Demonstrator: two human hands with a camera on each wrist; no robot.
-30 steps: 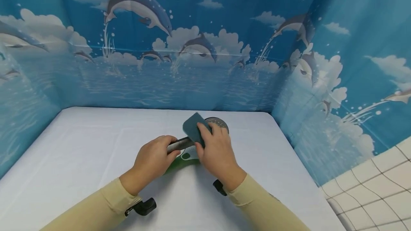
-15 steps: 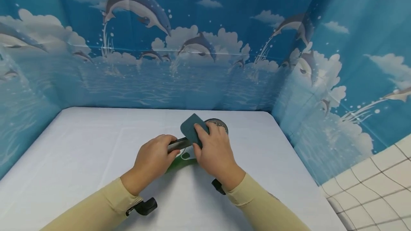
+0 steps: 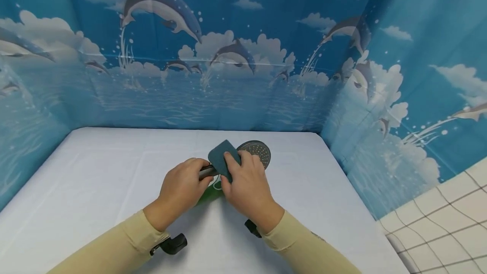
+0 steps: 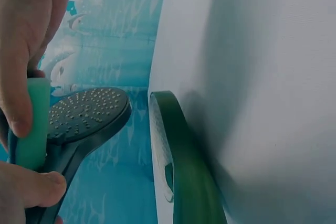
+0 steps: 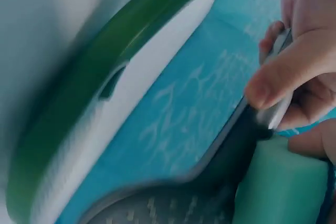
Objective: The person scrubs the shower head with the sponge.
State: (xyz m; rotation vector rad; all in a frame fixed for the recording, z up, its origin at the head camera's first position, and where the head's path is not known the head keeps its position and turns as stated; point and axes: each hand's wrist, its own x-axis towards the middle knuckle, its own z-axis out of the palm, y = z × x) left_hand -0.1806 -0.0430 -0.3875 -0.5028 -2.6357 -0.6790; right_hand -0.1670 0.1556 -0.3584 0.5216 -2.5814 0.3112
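I see the left hand [image 3: 180, 187] holding a shower head [image 3: 260, 150] by its handle [image 3: 207, 173], while the right hand [image 3: 249, 185] pinches a blue-green sponge [image 3: 219, 156] against it.

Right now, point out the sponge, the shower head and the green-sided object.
Sponge [image 3: 218, 155], head view: its blue-grey face.
Shower head [image 4: 90, 114], left wrist view: its nozzle face.
Green-sided object [image 5: 98, 62], right wrist view: its green side.

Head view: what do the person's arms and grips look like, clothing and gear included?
The left sleeve and right sleeve are long and khaki, the right with a small dark patch on its outer edge. The left grip and right grip are ungloved hands. A black fitting shows at each wrist.
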